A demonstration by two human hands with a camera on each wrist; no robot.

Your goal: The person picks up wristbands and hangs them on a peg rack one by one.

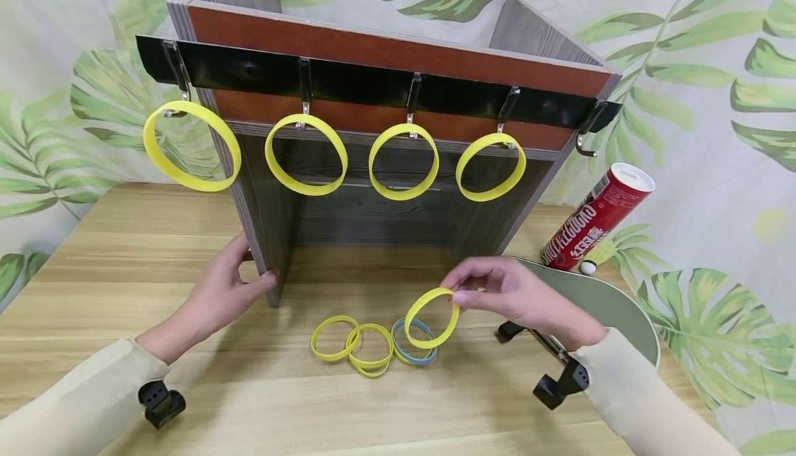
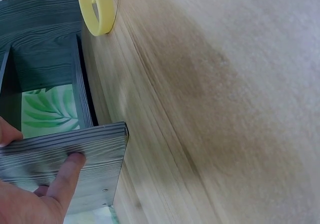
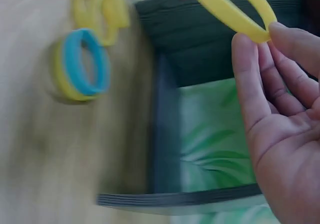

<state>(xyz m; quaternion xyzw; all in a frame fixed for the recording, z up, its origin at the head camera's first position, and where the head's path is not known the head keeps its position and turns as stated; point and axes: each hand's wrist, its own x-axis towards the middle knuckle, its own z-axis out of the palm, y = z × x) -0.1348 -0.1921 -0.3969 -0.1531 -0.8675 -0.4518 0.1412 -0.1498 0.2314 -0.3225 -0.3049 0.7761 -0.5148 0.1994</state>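
The right hand (image 1: 510, 293) pinches a yellow ring (image 1: 410, 337) between thumb and fingertips, above the table; the right wrist view shows the same ring (image 3: 225, 9) held by the hand (image 3: 285, 119). Around the lower edge of the grey wooden stand's left panel (image 1: 264, 235), the left hand (image 1: 218, 297) grips with its thumb on the near side; in the left wrist view fingers (image 2: 67, 181) lie against the panel (image 2: 100, 154). Four yellow rings, one of them at the far left (image 1: 233, 159), hang from hooks on a black strip (image 1: 361, 83). The rightmost hook (image 1: 584, 135) holds no ring.
Several yellow rings (image 1: 334, 356) and a blue ring (image 1: 429, 359) lie on the table (image 1: 298, 407) between the hands. Right of the stand are a red tube (image 1: 593, 221), a shuttlecock (image 1: 598, 255) and a green oval object (image 1: 622, 304), partly behind the right forearm.
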